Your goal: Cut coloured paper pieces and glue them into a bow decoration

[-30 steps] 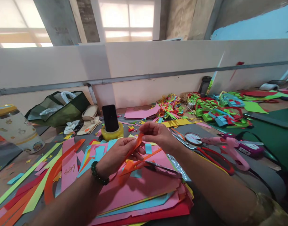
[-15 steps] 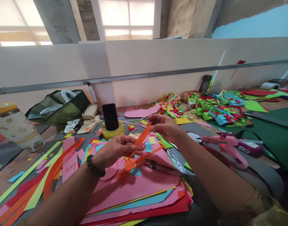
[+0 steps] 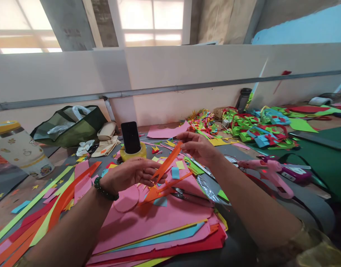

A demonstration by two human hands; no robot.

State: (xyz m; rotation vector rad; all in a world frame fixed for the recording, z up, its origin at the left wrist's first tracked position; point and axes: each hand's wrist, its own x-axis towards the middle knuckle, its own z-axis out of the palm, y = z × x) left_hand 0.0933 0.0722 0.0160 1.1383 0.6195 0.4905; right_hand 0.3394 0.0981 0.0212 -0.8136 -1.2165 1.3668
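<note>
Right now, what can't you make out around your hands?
Head view only:
orange paper strip: lower end hidden inside the left hand; right hand pinches its top.
scissors: one end covered by the right forearm.
jar: cut off by the left edge.
phone: screen dark, nothing readable.
</note>
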